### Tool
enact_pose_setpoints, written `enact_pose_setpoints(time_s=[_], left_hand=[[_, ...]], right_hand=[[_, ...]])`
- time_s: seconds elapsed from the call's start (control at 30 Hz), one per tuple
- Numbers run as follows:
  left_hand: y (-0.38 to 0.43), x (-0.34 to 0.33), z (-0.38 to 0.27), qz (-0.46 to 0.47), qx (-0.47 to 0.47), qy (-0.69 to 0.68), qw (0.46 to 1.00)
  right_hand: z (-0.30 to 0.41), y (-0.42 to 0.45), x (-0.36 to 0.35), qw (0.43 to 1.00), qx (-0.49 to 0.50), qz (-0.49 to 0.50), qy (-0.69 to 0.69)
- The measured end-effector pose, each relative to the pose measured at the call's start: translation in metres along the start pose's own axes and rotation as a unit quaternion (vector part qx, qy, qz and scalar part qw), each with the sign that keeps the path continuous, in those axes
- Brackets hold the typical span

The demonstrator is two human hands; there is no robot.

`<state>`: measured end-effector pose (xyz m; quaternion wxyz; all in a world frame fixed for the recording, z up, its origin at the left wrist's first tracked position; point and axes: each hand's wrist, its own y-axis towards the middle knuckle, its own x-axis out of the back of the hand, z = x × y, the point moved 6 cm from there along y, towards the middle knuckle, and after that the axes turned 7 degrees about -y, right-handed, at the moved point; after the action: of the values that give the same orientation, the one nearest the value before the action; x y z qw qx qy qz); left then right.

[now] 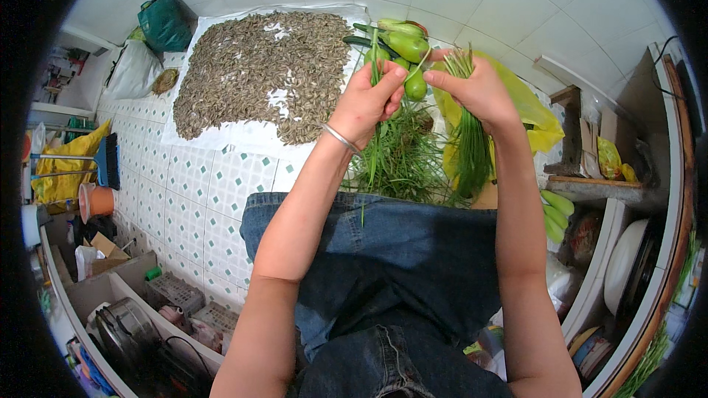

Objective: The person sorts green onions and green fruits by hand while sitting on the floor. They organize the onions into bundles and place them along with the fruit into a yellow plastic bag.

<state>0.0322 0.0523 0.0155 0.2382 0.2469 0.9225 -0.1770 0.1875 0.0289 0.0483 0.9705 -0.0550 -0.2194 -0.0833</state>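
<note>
My left hand [369,98], with a silver bangle at the wrist, pinches a few green chive leaves [375,50] between thumb and fingers. A thin pale stalk [418,69] stretches from its fingertips towards my right hand. In my right hand [480,85] is a thick bunch of chives [471,146], the cut-looking pale ends up and the dark green leaves hanging down. Below and between my hands lies a loose heap of grassy greens [406,163] on the floor. Just beyond, several green squash-like vegetables [406,47] are piled near the wall.
Striped seeds [249,72], apparently sunflower seeds, cover a white sheet [257,134] at the left. A yellow plastic bag [531,113] lies beside my right hand. Wooden-edged shelving [594,181] and long pale-green vegetables [555,213] stand at the right. A blue broom [108,160] and orange pot [99,200] are at the left.
</note>
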Motion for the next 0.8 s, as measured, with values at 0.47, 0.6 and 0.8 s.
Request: enact_pose_setpoints(time_s=[0.47, 0.6, 0.8], left_hand=[[0.006, 0.0, 0.011, 0.051, -0.096, 0.343, 0.933], [0.005, -0.005, 0.011, 0.098, -0.024, 0.284, 0.954], [0.008, -0.006, 0.01, 0.099, -0.014, 0.264, 0.959]], right_hand=[[0.024, -0.004, -0.017, 0.991, 0.113, 0.063, 0.03], [0.011, 0.003, -0.002, 0.988, 0.144, -0.037, -0.046], [0.013, -0.001, 0.003, 0.988, 0.08, -0.116, -0.07]])
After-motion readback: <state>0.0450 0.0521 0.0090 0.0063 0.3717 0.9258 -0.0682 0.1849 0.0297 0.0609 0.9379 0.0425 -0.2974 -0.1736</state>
